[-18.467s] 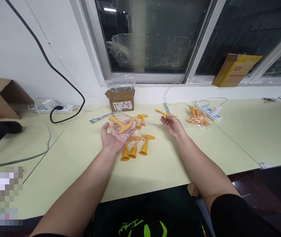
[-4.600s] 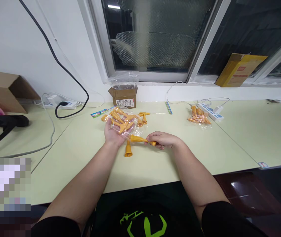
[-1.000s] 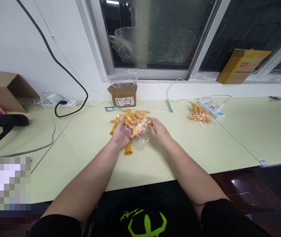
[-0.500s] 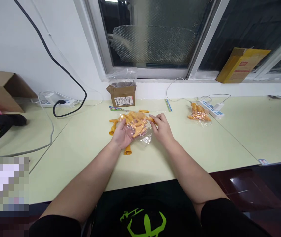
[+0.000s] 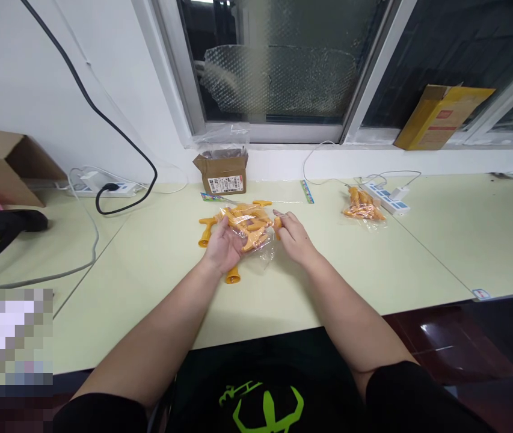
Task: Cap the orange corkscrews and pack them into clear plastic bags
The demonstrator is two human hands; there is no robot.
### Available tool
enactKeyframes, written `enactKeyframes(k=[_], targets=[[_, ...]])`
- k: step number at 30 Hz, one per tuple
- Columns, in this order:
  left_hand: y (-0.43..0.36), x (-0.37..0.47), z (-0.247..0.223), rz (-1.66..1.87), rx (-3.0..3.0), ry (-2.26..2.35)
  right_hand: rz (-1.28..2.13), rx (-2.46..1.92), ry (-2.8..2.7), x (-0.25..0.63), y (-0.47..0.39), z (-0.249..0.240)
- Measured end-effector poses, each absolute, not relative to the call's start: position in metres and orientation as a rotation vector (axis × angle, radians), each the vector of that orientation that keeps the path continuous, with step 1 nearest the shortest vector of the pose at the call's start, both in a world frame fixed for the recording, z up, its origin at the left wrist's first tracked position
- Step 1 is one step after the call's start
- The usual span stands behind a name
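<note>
A clear plastic bag (image 5: pixel 256 239) full of yellow-orange plastic pieces rests in my left hand (image 5: pixel 224 248), its thumb on top and its fingers beneath. My right hand (image 5: pixel 296 239) pinches a yellow plastic piece (image 5: pixel 278 224) at the right side of the bag; whether this piece is inside the film I cannot tell. Left of the bag lies a loose T-shaped yellow piece (image 5: pixel 204 234) with a flared end. Another flared yellow piece (image 5: pixel 233 276) sticks out below my left wrist. Just behind the bag is a further yellow piece (image 5: pixel 262 203).
A second bag of orange pieces (image 5: pixel 362 204) lies to the right beside a power strip (image 5: pixel 385 198). At the back stands a small open cardboard box (image 5: pixel 224 174). Flat clear packaging with a printed strip (image 5: pixel 307 192) lies near it. A black cable (image 5: pixel 125 141) hangs at left.
The piece in my right hand has turned from pointing left to more upright. My right hand has shifted slightly down. The bag's contents have shifted a little; my left hand stays in place.
</note>
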State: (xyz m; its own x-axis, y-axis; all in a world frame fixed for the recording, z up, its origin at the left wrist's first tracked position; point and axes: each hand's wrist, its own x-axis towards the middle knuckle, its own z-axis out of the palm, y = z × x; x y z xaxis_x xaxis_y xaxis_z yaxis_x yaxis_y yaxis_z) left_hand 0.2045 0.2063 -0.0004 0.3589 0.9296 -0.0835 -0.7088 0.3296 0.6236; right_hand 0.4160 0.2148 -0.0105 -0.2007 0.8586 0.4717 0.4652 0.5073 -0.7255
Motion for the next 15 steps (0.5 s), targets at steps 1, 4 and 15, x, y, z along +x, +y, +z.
enactKeyframes(k=[1,4,15], targets=[[0.206,0.203,0.0,1.12,0.542,0.483,0.565,-1.078,-1.839,0.417,0.216,-0.011],[0.209,0.199,-0.001,1.106,0.531,0.561,0.636,-1.055,-1.805,0.421,0.219,-0.012],[0.215,0.191,-0.001,1.129,0.439,0.56,0.737,-0.989,-1.893,0.421,0.21,-0.007]])
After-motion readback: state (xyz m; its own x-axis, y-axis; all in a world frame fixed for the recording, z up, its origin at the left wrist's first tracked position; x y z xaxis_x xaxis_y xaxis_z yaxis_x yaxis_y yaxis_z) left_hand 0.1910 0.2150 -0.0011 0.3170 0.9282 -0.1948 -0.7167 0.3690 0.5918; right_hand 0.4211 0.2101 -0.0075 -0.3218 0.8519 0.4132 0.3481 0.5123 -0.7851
